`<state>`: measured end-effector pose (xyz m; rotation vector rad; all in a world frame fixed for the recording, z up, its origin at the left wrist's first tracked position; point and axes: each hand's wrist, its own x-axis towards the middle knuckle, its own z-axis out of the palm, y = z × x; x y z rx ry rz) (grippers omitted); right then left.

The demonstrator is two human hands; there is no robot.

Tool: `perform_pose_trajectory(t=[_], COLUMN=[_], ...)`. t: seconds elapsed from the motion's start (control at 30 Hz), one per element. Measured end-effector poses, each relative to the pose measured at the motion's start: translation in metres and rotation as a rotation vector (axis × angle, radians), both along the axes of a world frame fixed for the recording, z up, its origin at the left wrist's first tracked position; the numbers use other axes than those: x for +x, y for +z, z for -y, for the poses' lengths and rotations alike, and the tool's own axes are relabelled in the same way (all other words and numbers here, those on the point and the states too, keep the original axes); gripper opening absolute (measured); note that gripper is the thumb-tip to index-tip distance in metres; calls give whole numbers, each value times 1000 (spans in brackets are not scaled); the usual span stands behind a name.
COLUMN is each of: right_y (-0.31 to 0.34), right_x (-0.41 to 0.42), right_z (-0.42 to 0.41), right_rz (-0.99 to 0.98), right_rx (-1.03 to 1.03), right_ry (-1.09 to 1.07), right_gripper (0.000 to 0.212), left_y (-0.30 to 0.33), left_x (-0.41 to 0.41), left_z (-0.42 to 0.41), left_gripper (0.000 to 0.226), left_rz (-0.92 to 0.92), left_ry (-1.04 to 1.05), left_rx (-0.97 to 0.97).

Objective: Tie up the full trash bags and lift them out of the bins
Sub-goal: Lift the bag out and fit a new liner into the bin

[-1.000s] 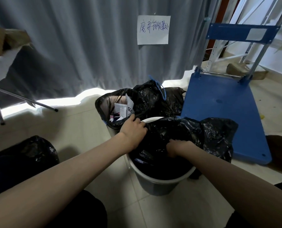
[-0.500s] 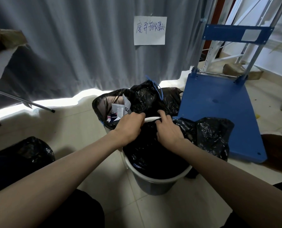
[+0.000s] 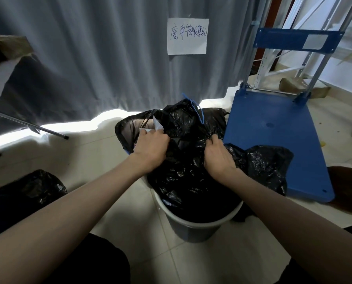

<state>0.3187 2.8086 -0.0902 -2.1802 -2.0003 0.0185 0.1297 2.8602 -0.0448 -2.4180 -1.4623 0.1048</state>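
A grey bin (image 3: 193,228) with a pale rim stands on the floor in front of me, lined with a black trash bag (image 3: 187,181). My left hand (image 3: 150,149) grips the bag's far-left edge. My right hand (image 3: 218,156) grips its far-right edge, and part of the bag hangs over the bin's right side (image 3: 267,167). Behind it stands a second bin with a black bag (image 3: 128,130), open, with white paper showing inside. A tied black bag with a blue drawstring (image 3: 193,117) sits right behind my hands.
A blue platform trolley (image 3: 273,136) lies to the right, its handle upright. A grey curtain with a paper note (image 3: 187,35) hangs behind. Another black bag (image 3: 37,189) rests at the lower left. Metal legs (image 3: 27,125) stand at the far left.
Both hands moved to the far rim and pulled the bag's edge up off it. My right hand came out of the bin's middle and now grips the bag's right side.
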Motion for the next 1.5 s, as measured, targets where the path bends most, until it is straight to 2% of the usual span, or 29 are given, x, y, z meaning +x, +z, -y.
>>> perform_pose_trajectory(t=[0.07,0.17,0.4,0.53,0.6,0.7,0.77,0.87,1.03,1.27,1.4,1.5], right_y=[0,2,4,1,2,5,5,3,2,-6,-5,-2], right_x=[3,7,8,-4,-9,-14,-15,-17,-20,-13,-9,-19], right_z=[-1,-2,-3,0,-1,-4,-6,-11,-18,-26,-24,-16], right_rz=[-14,-18,40,106,88,50,34,-9,-78,-35,-33,7], right_rx=[-14,-107,-257,-98,8,35,10,-50,-159,-274,-320,-188], right_ry=[-15,-19,-82,4,78,117,124,128,124,-1,-94,-42], right_gripper=[29,33,48,54,50,47,47,51,60,74,76,69], left_y=[0,-3,-11,-9,-8,-8,-8,-10,-17,-21,-17,-11], left_x=[1,-1,-5,-6,-4,1,8,19,25,23,16,12], left_z=[2,4,1,1,2,3,5,7,1,-7,-5,-2], left_gripper=[40,28,26,24,25,29,31,38,59,79,70,53], left_rz=[-20,-49,-44,-20,24,124,187,152,80,136,140,198], left_ry=[6,-8,67,101,83,-7,-87,-138,-87,84,126,99], left_rx=[5,-47,-285,-363,-320,-209,-207,-244,-281,-443,-478,-465])
